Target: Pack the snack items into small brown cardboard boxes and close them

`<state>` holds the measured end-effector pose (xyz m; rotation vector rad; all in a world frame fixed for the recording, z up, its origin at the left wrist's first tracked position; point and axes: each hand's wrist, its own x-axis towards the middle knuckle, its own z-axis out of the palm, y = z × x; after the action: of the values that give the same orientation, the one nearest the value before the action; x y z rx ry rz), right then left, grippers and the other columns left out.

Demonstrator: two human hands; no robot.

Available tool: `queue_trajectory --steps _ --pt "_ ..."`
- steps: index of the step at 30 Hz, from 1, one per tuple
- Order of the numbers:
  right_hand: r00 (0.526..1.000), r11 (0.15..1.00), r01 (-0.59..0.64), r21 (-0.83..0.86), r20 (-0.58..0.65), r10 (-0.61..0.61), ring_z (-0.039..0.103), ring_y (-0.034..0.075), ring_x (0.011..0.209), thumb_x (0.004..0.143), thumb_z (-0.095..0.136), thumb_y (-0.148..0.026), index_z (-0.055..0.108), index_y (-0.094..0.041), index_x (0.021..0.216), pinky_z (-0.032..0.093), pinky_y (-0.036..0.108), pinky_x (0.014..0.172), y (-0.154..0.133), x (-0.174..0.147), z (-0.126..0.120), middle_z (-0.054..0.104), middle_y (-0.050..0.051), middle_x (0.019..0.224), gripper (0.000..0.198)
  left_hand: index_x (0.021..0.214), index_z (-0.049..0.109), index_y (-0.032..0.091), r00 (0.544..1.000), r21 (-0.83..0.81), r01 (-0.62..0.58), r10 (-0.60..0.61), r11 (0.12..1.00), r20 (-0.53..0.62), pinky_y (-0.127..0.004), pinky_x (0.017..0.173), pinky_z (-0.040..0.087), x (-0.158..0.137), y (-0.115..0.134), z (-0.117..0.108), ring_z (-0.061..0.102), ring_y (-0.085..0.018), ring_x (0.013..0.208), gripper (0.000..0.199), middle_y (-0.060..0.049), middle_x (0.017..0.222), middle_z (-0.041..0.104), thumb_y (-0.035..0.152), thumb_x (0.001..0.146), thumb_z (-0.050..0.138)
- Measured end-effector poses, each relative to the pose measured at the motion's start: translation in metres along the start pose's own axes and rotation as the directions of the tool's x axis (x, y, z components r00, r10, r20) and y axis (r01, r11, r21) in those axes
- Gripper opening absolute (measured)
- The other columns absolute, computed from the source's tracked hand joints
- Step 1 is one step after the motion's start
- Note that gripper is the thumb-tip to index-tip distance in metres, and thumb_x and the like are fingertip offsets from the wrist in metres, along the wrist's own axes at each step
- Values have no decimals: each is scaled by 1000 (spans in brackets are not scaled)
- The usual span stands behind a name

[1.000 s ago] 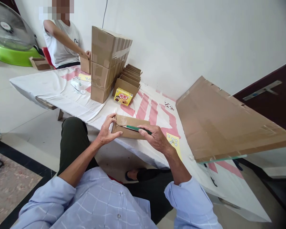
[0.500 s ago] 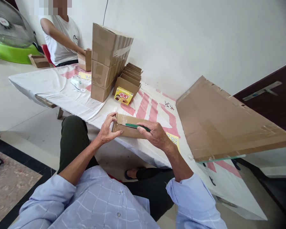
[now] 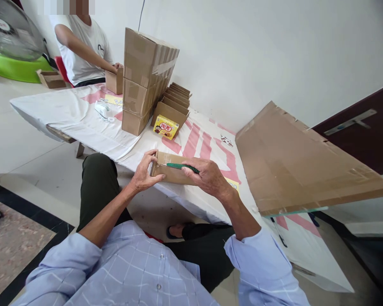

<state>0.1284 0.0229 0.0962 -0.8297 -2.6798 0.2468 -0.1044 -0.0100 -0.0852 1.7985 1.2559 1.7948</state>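
A small closed cardboard box [image 3: 175,175] lies at the near edge of the cloth-covered table, with its taped top upward. My left hand [image 3: 144,173] grips the left end of this box, thumb along the near side and fingers at the far corner. In my right hand [image 3: 207,176] is a green-handled utility knife [image 3: 178,165], its tip pointing left at the tape seam near the box's left end. The right end of the box is hidden under my right hand.
Stacked taped cartons [image 3: 138,85] stand beyond the box, beside a row of open cartons [image 3: 175,104] and a yellow printed packet [image 3: 165,127]. A large cardboard sheet [image 3: 300,165] leans at right. A tape dispenser [image 3: 104,109] sits left; a co-worker [image 3: 83,51] handles a carton at the back.
The knife and my right hand have shifted slightly left along the box's top. My left hand keeps its hold on the box.
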Motion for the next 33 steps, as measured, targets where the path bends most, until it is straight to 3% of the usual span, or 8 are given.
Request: queue_trajectory --steps 8,16,19,23,26,28,30,33 --pt "999 984 30 -175 32 -25 78 24 101 108 60 -28 83 -24 119 55 31 82 -3 2 -4 85 6 114 26 112 52 25 1000 19 1 -1 1000 4 -58 123 45 0 2 0 54 -37 150 48 -20 157 55 38 80 86" --pt "991 897 88 -433 125 -37 69 19 81 112 53 -32 81 -20 103 32 31 61 -9 11 -6 81 7 97 32 109 52 26 999 45 27 -28 999 18 -56 120 47 2 4 -3 54 -37 148 48 -19 154 55 38 78 87" --pt "989 892 89 -443 144 -27 69 19 81 111 53 -32 80 -21 103 32 31 62 1 5 -9 80 6 98 31 107 52 25 999 70 12 -15 997 33 -55 120 47 2 5 -5 54 -36 146 46 -18 152 55 38 78 86" --pt "994 906 3 -424 98 42 69 20 79 106 57 -30 82 -22 95 36 31 63 30 -15 -24 80 7 91 28 107 54 25 999 86 6 -9 996 40 -55 121 46 2 6 -6 54 -36 145 44 -18 151 54 39 79 85" --pt "997 978 -71 -197 -29 67 70 21 79 104 59 -35 83 -24 99 46 31 70 60 -40 -36 80 5 90 28 110 56 24 999 98 -1 -3 995 41 -55 122 46 0 5 -6 53 -36 147 45 -18 152 53 40 80 86" --pt "968 988 -153 1 -202 150 72 22 84 105 57 -41 83 -23 110 52 33 77 85 -61 -34 81 6 96 31 112 60 23 998 113 -17 11 993 55 -55 123 45 0 3 -6 51 -37 148 43 -17 152 52 41 82 86" --pt "885 955 -268 124 -361 295 73 25 93 104 56 -45 80 -22 118 55 37 83 111 -83 -17 81 7 105 36 114 63 23 997 124 -44 36 991 69 -55 124 46 1 1 -6 51 -37 149 42 -16 153 52 42 83 85" --pt "772 859 -478 186 -376 512 71 29 96 96 57 -46 76 -19 117 56 42 87 145 -114 37 79 11 109 39 120 64 24 995 121 -84 76 989 72 -56 124 45 4 -3 -6 52 -37 148 45 -17 156 50 43 85 84"
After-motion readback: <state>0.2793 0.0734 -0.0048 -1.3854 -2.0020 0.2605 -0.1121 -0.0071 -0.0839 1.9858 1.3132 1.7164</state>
